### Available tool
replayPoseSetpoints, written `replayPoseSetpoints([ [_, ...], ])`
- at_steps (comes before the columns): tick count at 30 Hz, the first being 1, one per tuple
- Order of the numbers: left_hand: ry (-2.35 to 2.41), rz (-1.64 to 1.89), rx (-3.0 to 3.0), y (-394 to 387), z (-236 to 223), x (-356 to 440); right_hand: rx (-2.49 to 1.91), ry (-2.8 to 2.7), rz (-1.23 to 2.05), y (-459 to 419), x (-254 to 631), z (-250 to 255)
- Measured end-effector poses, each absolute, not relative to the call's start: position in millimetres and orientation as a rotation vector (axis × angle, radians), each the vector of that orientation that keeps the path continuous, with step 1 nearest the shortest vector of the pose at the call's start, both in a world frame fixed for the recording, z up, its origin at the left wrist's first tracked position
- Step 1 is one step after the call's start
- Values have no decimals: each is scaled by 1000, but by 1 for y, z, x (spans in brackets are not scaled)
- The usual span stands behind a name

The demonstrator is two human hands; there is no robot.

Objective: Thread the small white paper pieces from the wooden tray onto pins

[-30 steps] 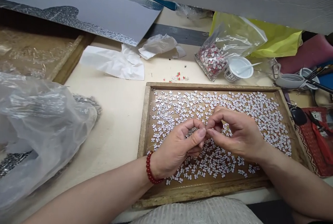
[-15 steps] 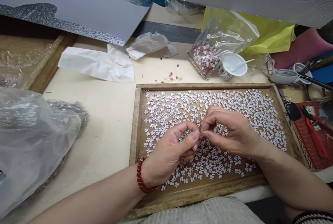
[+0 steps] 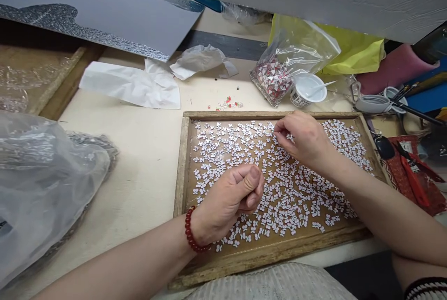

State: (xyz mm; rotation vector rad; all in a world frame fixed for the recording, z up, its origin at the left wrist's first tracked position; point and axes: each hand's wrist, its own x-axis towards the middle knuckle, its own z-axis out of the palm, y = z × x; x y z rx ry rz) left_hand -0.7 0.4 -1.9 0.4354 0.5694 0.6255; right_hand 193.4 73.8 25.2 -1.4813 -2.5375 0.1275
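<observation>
A shallow wooden tray [image 3: 182, 160] lies in front of me, strewn with several small white flower-shaped pieces [image 3: 226, 146]. My left hand [image 3: 228, 202], with a red bead bracelet on the wrist, hovers over the tray's near left part, curled into a loose fist; what it holds is hidden. My right hand [image 3: 302, 139] reaches to the far middle of the tray, its fingertips pinched together down among the white pieces.
A clear bag of red-and-white pieces [image 3: 275, 79], a white cup with a stick [image 3: 307, 90] and a yellow bag [image 3: 352, 51] stand behind the tray. Crumpled white paper [image 3: 132, 87] lies at the back left. A large plastic bag [image 3: 42, 174] sits at left. Tools lie at right.
My hands, pinched together over the tray's middle, have parted. The right hand has moved away to the far part of the tray; the left has closed into a fist.
</observation>
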Motion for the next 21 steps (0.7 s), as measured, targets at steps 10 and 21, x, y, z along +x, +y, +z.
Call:
replayPoseSetpoints([
  [10, 570, 606, 498, 1, -2, -2, -1484, -2447, 160, 82, 196, 18],
  [21, 599, 583, 542, 4, 0, -2, -1568, -2094, 290, 86, 220, 37],
])
